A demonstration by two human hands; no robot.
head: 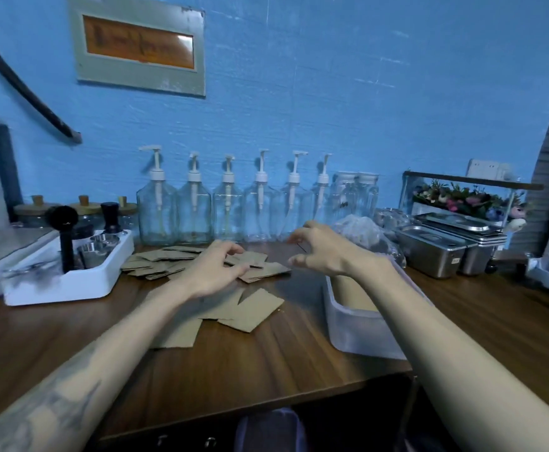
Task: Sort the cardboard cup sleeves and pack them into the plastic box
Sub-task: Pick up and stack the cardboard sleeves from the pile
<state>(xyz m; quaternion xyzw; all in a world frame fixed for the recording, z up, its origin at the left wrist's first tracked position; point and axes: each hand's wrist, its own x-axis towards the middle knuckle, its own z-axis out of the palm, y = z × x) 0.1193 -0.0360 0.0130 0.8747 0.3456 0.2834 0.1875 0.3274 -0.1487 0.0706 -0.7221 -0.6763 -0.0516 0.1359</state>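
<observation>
2 empty hands, left hand (212,270) and right hand (322,249), fingers spread above scattered cup sleeves (253,308) beside plastic box (357,331) on tabletop (266,363); careless sweep risks sleeves off front edge.

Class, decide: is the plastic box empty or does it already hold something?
Not empty: brown cardboard shows inside the plastic box, behind its translucent wall.

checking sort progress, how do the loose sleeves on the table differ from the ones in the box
The loose sleeves lie flat and scattered, overlapping on the table; the sleeves in the box form one tidy packed block. The loose ones spread left of the box; the packed ones sit within its walls. Both are plain brown cardboard.
</observation>
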